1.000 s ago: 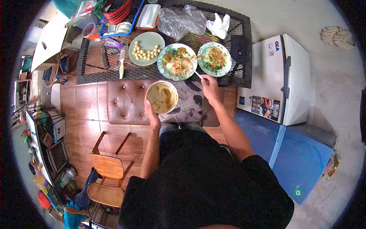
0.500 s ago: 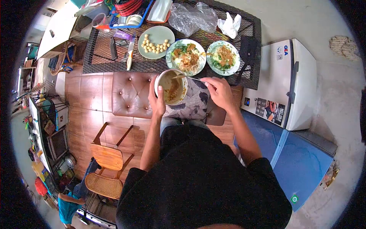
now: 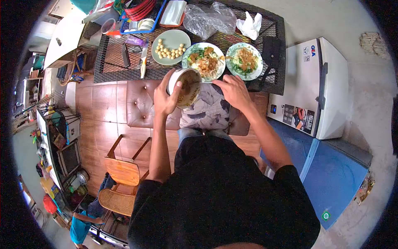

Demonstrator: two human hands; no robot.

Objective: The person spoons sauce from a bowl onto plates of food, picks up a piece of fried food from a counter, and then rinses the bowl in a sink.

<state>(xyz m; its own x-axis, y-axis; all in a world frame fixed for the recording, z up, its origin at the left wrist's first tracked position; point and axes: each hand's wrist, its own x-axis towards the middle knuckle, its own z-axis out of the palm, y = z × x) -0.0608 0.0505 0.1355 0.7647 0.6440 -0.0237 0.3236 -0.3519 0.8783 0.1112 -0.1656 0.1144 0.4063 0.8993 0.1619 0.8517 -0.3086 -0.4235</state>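
My left hand point(image 3: 166, 97) grips a white bowl point(image 3: 173, 83) by its near-left side, thumb along the rim. The bowl leans to the right, and brown sauce point(image 3: 187, 86) coats its inside. In my right hand point(image 3: 234, 90) is the thin metal handle of a spoon point(image 3: 206, 83), whose other end reaches into the bowl. Just beyond the bowl, a plate of vegetables and noodle-like strands point(image 3: 204, 62) carries brown sauce on top. Right of it, a second plate point(image 3: 243, 61) holds greens under similar sauce.
The black mesh table point(image 3: 112, 74) also bears a green plate point(image 3: 168, 36) of small pale balls, a knife point(image 3: 144, 62), plastic bags point(image 3: 207, 20) and crumpled tissue point(image 3: 250, 27). A tufted bench point(image 3: 139, 101) and wooden chair point(image 3: 124, 172) stand nearby. Another person point(image 3: 81, 228) is at lower left.
The bowl has tipped further to the right, and my left hand has risen slightly around it. My right hand keeps the spoon in the bowl. The view has shifted a little.
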